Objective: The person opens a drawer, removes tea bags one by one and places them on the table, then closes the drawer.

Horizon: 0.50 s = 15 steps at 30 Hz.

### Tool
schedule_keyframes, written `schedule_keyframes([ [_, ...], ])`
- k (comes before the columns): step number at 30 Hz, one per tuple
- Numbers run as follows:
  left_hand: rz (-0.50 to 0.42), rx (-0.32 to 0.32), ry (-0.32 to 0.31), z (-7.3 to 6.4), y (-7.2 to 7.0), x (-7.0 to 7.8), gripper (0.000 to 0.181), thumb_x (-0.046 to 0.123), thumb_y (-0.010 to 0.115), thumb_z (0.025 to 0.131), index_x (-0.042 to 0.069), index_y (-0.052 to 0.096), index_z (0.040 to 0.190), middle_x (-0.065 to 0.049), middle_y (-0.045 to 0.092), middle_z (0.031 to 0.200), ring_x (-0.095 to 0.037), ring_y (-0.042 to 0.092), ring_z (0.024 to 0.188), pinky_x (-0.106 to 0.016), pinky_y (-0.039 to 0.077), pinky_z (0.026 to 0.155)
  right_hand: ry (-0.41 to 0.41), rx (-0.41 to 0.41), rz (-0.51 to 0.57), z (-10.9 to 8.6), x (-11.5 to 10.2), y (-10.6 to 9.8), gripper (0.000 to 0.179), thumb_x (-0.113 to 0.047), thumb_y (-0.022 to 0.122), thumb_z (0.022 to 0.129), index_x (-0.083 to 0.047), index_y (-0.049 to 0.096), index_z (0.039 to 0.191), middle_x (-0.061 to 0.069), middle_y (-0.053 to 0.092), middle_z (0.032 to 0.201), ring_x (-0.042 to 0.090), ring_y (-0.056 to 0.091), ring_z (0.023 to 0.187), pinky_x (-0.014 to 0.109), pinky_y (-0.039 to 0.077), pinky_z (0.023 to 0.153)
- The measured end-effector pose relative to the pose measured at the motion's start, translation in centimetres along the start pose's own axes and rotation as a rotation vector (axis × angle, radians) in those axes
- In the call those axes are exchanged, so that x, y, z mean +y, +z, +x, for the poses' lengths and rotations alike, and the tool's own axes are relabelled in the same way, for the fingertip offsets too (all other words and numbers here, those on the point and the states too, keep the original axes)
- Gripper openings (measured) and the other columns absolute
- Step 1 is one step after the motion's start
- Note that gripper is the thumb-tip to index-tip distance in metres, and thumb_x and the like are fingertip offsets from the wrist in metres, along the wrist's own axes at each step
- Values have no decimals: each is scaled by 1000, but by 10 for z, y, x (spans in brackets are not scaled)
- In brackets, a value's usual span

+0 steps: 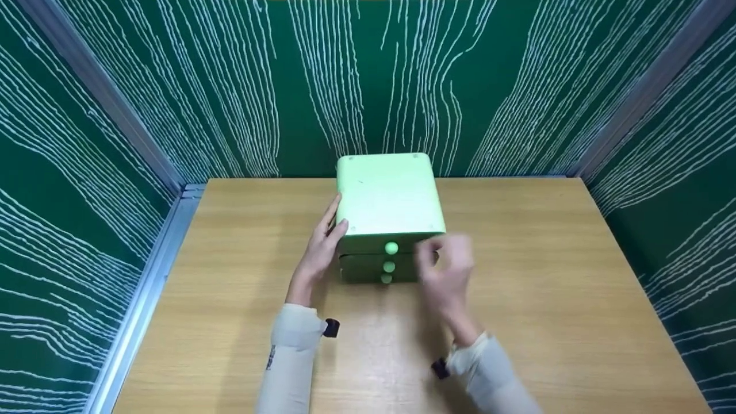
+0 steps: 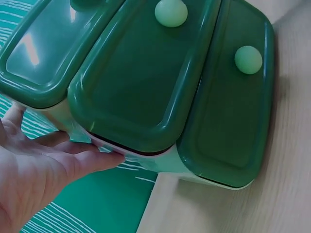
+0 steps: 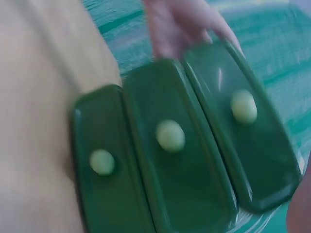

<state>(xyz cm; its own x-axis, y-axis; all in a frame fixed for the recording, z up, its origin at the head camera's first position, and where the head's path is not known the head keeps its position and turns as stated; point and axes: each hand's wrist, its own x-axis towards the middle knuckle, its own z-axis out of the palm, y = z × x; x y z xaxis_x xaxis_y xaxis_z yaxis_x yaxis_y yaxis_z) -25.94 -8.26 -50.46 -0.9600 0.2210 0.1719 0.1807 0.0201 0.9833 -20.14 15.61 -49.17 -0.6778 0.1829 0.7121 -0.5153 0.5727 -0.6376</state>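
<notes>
A small chest of drawers with a pale green top stands on the table. Its three dark green drawer fronts each carry a round light green knob, seen together in the right wrist view. A thin dark gap runs along the edge of the middle drawer front in the left wrist view. My left hand rests its extended fingers and thumb against the chest's left side. By the right front corner, my right hand is blurred, its fingers loosely bent with nothing visible in them. Only a sliver of it shows in the right wrist view.
The wooden table extends around the chest on both sides and in front. Green panels with white wavy lines rise behind and at both sides. A metal rail borders the left edge.
</notes>
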Motion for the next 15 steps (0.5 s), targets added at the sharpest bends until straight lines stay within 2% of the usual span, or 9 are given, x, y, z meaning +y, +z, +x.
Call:
schedule_keyframes([
  [2, -6, 1, -6, 1, -1, 0, 60, 42, 49, 100, 36, 24, 154, 10, 14, 161, -9, 10, 145, -51, 8, 115, -51, -132, -142, -11, -5, 8, 28, -36, 71, 86, -10, 64, 78, 0, 59, 71, 19, 53, 64, 34, 43, 61],
  [4, -18, -1, -16, 3, -2, 1, 59, 40, 49, 101, 37, 24, 154, 11, 14, 161, -10, 10, 145, -52, 9, 114, -34, -278, -282, -15, -8, 17, 42, -52, 68, 85, -12, 62, 75, -5, 56, 65, 13, 49, 55, 30, 41, 52],
  [6, -34, -14, -31, 4, -2, 2, 58, 38, 48, 102, 37, 23, 154, 11, 12, 160, -11, 9, 145, -52, 10, 114, -3, -330, -377, -16, -8, 26, 46, -56, 66, 85, -12, 58, 72, -5, 53, 60, 13, 47, 50, 31, 39, 46],
  [9, -49, -42, -34, 4, -3, 6, 59, 33, 47, 103, 32, 20, 156, 8, 9, 161, -13, 7, 146, -50, 10, 115, -27, -263, -426, -16, -4, 36, 43, -45, 68, 87, -12, 53, 65, -2, 49, 55, 16, 47, 46, 36, 39, 42],
  [12, -52, -65, -55, 0, -3, 18, 61, 29, 46, 104, 25, 17, 157, 4, 8, 162, -16, 6, 146, -49, 11, 115, -91, -174, -399, -20, -1, 39, 40, -33, 69, 86, -13, 49, 59, -2, 47, 52, 16, 46, 44, 36, 38, 39],
  [15, -53, -71, -83, -6, -4, 30, 62, 27, 47, 103, 22, 16, 157, 2, 8, 162, -18, 7, 146, -49, 11, 115, -131, -152, -352, -26, -3, 37, 39, -29, 70, 84, -13, 49, 56, -4, 46, 51, 11, 42, 43, 31, 36, 38],
])
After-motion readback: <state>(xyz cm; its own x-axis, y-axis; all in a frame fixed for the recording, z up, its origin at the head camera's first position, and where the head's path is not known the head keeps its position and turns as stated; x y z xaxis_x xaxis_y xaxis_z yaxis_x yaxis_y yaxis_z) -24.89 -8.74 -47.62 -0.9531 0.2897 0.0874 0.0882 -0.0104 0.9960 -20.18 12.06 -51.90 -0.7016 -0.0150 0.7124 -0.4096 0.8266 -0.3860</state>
